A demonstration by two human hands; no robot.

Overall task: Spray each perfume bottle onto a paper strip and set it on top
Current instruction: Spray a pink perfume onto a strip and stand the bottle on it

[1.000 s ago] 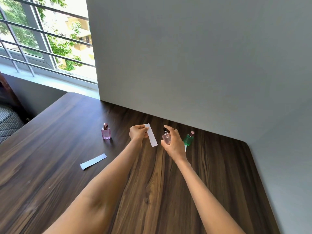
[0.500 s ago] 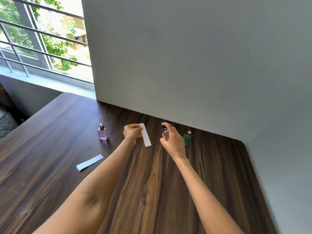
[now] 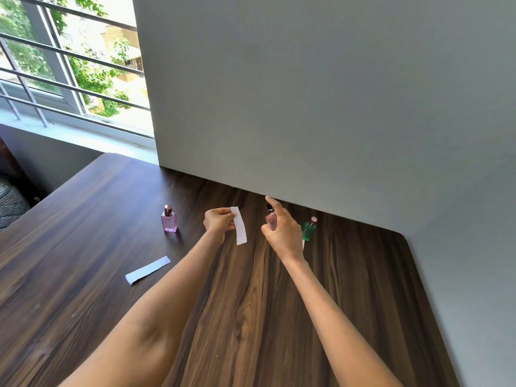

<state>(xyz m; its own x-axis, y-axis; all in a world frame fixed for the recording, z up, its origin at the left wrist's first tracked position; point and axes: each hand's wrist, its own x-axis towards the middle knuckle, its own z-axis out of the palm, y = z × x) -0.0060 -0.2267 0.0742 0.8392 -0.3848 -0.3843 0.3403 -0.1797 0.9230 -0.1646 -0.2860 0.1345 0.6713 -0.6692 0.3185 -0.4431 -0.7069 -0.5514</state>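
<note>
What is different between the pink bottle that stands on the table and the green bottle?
The pink bottle stands on bare wood left of the hands; the green bottle stands right of them, apparently on a paper strip. The pink bottle is square and in full view; the green bottle is partly hidden by the right hand. Both are upright with rosy caps.

Dark wood table (image 3: 279,317) against grey wall (image 3: 307,93); barred window (image 3: 69,60) left, daylight.
</note>
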